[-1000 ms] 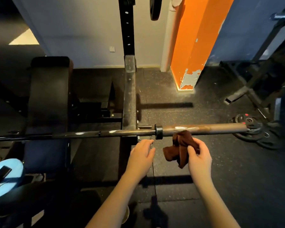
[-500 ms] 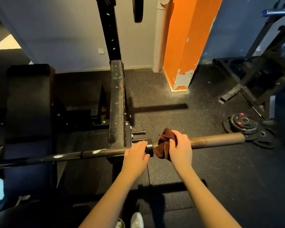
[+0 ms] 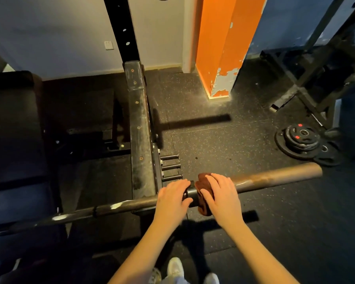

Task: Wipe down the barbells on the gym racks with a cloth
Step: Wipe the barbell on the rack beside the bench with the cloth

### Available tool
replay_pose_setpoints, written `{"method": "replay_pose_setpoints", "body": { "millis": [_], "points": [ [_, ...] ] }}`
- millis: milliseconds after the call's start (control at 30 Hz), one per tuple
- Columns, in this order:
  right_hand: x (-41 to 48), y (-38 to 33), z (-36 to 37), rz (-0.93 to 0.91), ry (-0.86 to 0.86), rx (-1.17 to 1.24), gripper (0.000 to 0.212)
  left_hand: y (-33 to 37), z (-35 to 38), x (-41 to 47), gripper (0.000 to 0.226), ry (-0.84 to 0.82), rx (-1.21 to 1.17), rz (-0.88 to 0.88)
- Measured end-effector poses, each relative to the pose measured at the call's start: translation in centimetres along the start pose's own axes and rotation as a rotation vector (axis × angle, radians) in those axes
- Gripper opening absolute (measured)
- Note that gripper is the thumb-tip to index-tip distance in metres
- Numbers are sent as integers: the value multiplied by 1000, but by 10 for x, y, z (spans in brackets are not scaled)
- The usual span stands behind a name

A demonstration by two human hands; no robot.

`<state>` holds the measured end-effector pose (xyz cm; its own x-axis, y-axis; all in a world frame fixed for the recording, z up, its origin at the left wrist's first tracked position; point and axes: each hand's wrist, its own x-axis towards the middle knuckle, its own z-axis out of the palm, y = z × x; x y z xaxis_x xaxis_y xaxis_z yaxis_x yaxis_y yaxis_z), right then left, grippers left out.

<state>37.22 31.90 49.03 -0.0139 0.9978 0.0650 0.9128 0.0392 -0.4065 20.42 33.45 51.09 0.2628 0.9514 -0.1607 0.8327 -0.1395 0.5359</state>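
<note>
A long barbell point(image 3: 275, 174) lies across the rack, its rusty brown sleeve pointing right and its dark shaft running down to the left. My right hand point(image 3: 221, 194) presses a dark brown cloth point(image 3: 203, 198) around the sleeve just right of the black collar. My left hand point(image 3: 171, 198) grips the bar just left of the collar. The cloth wraps over and hangs under the bar, mostly hidden by my fingers.
The black rack upright point(image 3: 140, 128) with three short pegs stands just behind my left hand. A black bench point(image 3: 12, 130) sits at left. An orange pillar point(image 3: 219, 46) stands behind. Weight plates point(image 3: 301, 140) lie on the rubber floor at right, next to another frame point(image 3: 316, 64).
My right hand brought the cloth up onto the sleeve and slid it left against the collar. My left hand closed on the bar. The view tilted further down.
</note>
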Motion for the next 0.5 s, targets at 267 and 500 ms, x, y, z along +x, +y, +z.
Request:
{"method": "replay_pose_setpoints", "body": {
  "millis": [267, 500],
  "points": [
    [4, -3, 2, 155, 130, 66, 33, 6, 0, -4, 50, 41, -17, -13],
    [3, 23, -7, -40, 62, 28, 31, 13, 3, -9, 50, 63, -101, -73]
  ]
}}
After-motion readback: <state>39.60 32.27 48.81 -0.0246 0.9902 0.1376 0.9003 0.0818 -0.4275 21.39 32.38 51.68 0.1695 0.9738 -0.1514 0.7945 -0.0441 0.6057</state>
